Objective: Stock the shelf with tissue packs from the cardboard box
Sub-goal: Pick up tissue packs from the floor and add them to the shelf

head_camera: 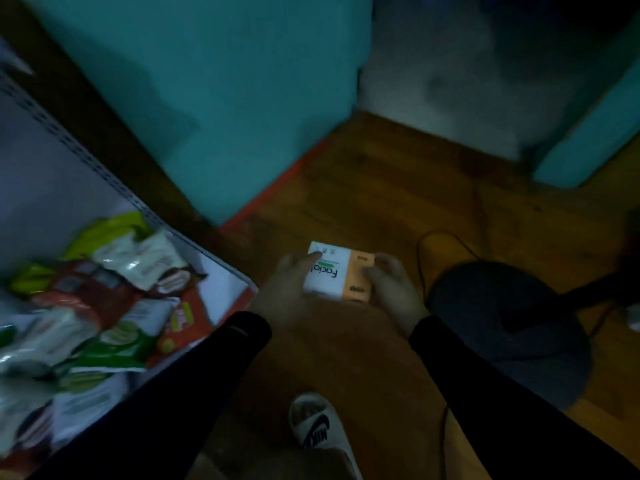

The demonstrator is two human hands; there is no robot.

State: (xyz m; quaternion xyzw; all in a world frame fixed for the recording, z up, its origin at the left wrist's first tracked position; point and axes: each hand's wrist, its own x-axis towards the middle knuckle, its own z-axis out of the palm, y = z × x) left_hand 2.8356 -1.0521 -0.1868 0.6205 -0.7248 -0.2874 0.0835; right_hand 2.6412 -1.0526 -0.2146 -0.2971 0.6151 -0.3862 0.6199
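A white slide sandal [320, 433] with a dark logo sits at the bottom, on the wooden floor [363, 188]. Above it two arms in black sleeves reach forward. Both hands hold one tissue pack [337, 273] between them, low over the floor. The pack is white with an orange end, and the word "Facial" is printed across the white part. The left hand [284, 289] grips the white end, its fingers lying over the top face and curling at the edge. The right hand [393, 289] clasps the orange end, fingers bent round the side. The picture is blurred, so I cannot tell how tightly either one presses.

To the left, a white shelf [225, 275] with a red front edge carries a loose heap of snack packets [114, 296] in green, white and red wrappers. A perforated upright [69, 133] runs up behind it. A teal wall [207, 98] stands beyond, with a red strip along its foot. On the right a dark round shape [502, 323] lies on the floor, and a thin black cable [420, 268] loops just beside it.
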